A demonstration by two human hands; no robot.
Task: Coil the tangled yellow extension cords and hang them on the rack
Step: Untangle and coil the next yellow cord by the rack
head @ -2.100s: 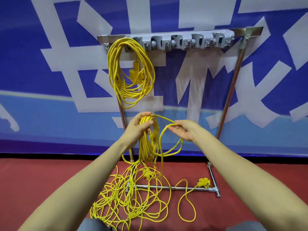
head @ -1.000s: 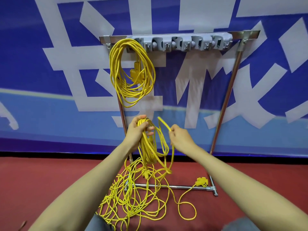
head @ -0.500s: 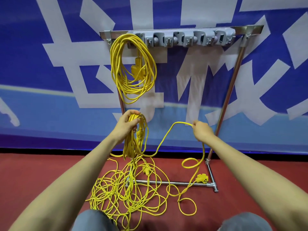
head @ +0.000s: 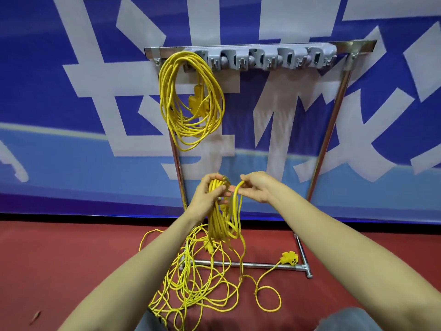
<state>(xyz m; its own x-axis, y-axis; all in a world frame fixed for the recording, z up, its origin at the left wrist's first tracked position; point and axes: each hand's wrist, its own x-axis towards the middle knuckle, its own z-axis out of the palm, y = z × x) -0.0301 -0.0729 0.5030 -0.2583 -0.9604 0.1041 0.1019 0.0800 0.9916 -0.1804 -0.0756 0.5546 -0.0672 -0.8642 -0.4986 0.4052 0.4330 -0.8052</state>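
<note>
The rack (head: 330, 125) is a metal frame standing on the red floor (head: 71, 259) against a blue and white banner (head: 59, 151). A grey strip of hooks (head: 262, 59) runs along its top bar. At the left end of that strip one coiled cord (head: 191, 101) hangs down beside the rack's left post, with its yellow plug block hanging inside the loops. The other hooks on the strip carry nothing.

Both hands are low in front of the rack, just right of its left post and above its base bar (head: 257, 265). The left hand (head: 206, 197) has its fingers and thumb curled round the top of a bundle (head: 220, 223) of yellow loops, which hangs from the fist towards the floor. The right hand (head: 256, 187) is close beside it, fingertips nearly touching the left hand's. Its thumb and fingers pinch a single strand (head: 236, 201) at the top of a bend, next to the bundle.

From that bend the strand drops straight down and crosses the base bar. It then curls into a small loop on the floor in front of the rack. A yellow socket (head: 290, 258) lies at the right end of the base bar, near the foot of the right post, and its lead runs off to the left towards that loop.

The loose tangle (head: 195, 283) lies heaped on the floor under the bundle. It lies across the left part of the base bar and spreads forward from the rack to the person's grey-clad knee (head: 353, 318) at the bottom edge of the view
</note>
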